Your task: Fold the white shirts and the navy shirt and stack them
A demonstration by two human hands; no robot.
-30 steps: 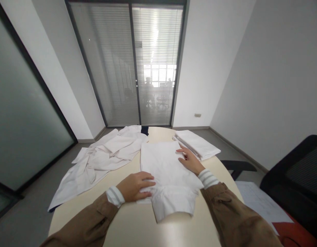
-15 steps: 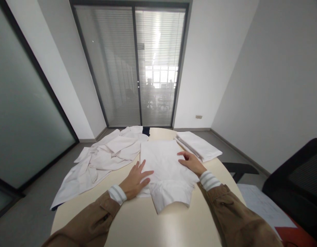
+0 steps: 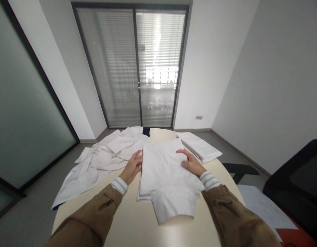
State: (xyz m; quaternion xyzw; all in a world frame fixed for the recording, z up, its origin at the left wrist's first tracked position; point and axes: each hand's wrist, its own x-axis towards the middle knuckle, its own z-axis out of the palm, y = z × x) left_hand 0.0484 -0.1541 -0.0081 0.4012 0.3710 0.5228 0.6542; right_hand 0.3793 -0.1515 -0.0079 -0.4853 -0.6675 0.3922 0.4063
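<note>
A white shirt (image 3: 168, 168), folded narrow, lies on the round table in front of me, its collar end hanging loosely toward the near side. My left hand (image 3: 132, 168) is at the shirt's left edge, fingers slightly bent and apart, the fingertips partly hidden against the cloth. On the upper right of the shirt rests my right hand (image 3: 193, 164), thumb and fingers apart over the fabric. Folded layers show under the shirt's lower left corner.
A loose heap of white garments (image 3: 101, 161) covers the table's left side. A folded white garment (image 3: 199, 146) lies at the back right. Pale table (image 3: 137, 226) edges curve near both arms. A black chair (image 3: 299, 181) stands at right, beside papers (image 3: 266, 207).
My left hand has moved off the shirt's surface to its left edge. The shirt has shifted slightly nearer and right. My right hand stays almost in place, its fingers a little more bent.
</note>
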